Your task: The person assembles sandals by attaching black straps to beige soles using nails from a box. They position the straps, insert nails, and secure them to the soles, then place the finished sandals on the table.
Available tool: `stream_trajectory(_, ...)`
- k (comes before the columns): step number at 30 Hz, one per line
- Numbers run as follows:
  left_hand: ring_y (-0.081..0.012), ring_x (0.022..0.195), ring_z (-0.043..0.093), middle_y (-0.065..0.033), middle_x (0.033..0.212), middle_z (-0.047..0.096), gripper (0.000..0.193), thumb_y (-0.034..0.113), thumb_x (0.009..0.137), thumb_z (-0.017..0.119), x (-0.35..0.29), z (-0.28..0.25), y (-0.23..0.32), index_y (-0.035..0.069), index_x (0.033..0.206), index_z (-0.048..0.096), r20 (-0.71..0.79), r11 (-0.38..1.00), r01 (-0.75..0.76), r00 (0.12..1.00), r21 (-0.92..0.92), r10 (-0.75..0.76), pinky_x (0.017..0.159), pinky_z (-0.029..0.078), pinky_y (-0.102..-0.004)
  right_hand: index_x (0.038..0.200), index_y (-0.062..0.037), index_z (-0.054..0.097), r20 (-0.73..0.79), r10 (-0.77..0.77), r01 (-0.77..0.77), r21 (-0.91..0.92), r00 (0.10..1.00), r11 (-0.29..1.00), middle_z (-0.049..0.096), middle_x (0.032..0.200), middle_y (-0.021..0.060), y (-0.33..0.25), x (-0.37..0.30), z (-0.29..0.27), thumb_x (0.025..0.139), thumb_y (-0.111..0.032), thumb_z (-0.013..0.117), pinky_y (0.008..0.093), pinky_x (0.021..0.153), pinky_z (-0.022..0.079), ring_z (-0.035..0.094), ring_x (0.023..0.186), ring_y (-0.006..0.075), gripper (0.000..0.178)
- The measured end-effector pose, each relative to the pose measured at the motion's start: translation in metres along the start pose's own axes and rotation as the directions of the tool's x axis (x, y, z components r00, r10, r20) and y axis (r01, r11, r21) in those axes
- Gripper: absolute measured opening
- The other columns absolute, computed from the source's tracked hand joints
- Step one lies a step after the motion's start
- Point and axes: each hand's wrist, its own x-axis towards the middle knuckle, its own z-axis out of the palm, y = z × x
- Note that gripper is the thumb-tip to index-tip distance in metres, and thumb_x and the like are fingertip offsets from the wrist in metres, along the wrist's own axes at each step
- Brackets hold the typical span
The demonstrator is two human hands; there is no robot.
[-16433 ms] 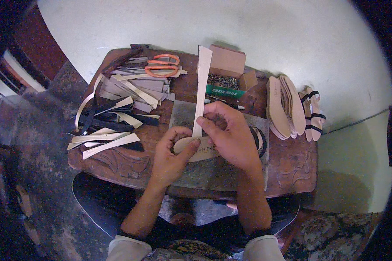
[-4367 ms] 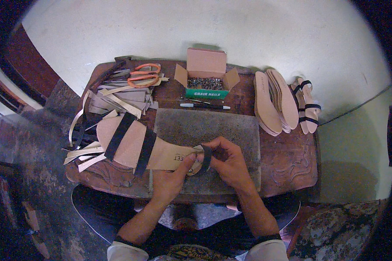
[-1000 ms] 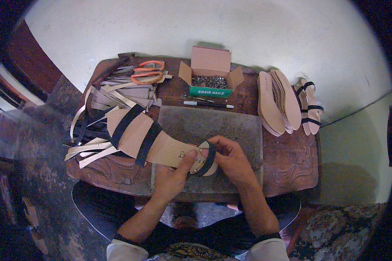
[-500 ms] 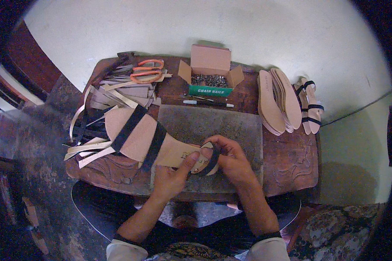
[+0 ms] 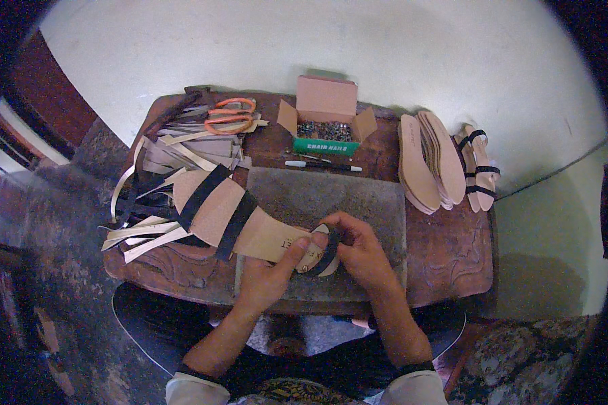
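Observation:
A tan sandal sole (image 5: 217, 210) lies slantwise in front of me, its broad toe end to the far left. Two black straps cross its forefoot, and a black heel strap (image 5: 330, 251) loops over the narrow end. My left hand (image 5: 267, 280) grips the sole near the heel, thumb on the top face and fingers hidden underneath. At the heel strap, my right hand (image 5: 363, 255) is closed with bent fingers pinching its outer side. Under the sandal is a dark grey slab (image 5: 378, 202) on the carved wooden table (image 5: 446, 250).
Behind the slab stand a marker pen (image 5: 323, 165) and an open box of nails (image 5: 326, 145). Orange-handled scissors (image 5: 230, 128) rest on cut strips (image 5: 189, 152) at left. Stacked insoles (image 5: 417, 162) and a strapped sandal (image 5: 481, 169) sit at right, near the wall.
The sandal's toe end has shifted slightly to the right. Both hands keep their hold at the heel, the right fingers moving only a little on the strap.

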Motion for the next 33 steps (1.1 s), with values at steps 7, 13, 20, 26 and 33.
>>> stream_trajectory(7,-0.0155,0.087,0.064,-0.0079,0.096,0.067,0.02,0.015,0.09,0.064,0.001,0.001,0.002,-0.001,0.103,0.063,-0.083,0.999,-0.034,0.996,-0.031,0.031,0.076,0.05,-0.0285,0.097,-0.0062,0.064,-0.039,-0.443,0.356,-0.537,0.895,0.765,0.061,0.102,0.0092,-0.03,-0.009,0.007,0.073,0.002,0.069,0.0303,0.082,0.049,0.06,0.097,0.0204,0.026)
stream_trajectory(13,-0.0176,0.09,0.063,-0.0083,0.1,0.065,0.024,0.015,0.089,0.064,0.001,0.0,0.0,0.0,0.107,0.06,-0.077,1.0,-0.022,0.997,0.005,0.022,0.079,0.05,-0.0306,0.093,-0.0069,0.065,0.088,-0.485,0.452,-0.534,0.87,0.714,0.059,0.109,0.0109,-0.025,-0.011,0.001,0.068,0.005,0.068,0.0351,0.088,0.047,0.058,0.104,0.0246,0.027)
stream_trajectory(20,-0.0186,0.092,0.062,-0.0082,0.102,0.065,0.028,0.018,0.088,0.065,0.001,-0.001,0.0,0.0,0.109,0.06,-0.075,0.999,-0.016,0.997,0.03,0.019,0.079,0.049,-0.0312,0.095,-0.0076,0.066,0.079,-0.503,0.425,-0.654,0.861,0.625,0.057,0.113,0.0101,-0.048,-0.018,0.005,0.067,0.0,0.071,0.038,0.089,0.046,0.055,0.107,0.0279,0.03)
stream_trajectory(26,-0.0168,0.086,0.065,-0.0094,0.093,0.067,0.023,0.018,0.089,0.065,0.001,0.0,0.005,-0.002,0.101,0.063,-0.084,0.994,-0.025,0.996,0.109,0.035,0.075,0.051,-0.0304,0.099,-0.0099,0.067,0.206,-0.512,0.507,-0.652,0.834,0.564,0.06,0.108,0.011,-0.034,-0.016,0.001,0.064,-0.003,0.075,0.0372,0.089,0.046,0.057,0.104,0.0271,0.037)
stream_trajectory(33,-0.0167,0.088,0.064,-0.0094,0.095,0.066,0.025,0.02,0.09,0.064,0.002,0.001,0.004,-0.001,0.104,0.062,-0.09,0.999,-0.037,0.995,0.012,0.038,0.076,0.05,-0.0293,0.101,-0.011,0.068,0.022,-0.551,0.427,-0.658,0.834,0.62,0.06,0.106,0.0108,-0.044,-0.016,0.007,0.065,0.002,0.07,0.0347,0.086,0.048,0.059,0.101,0.0264,0.039)
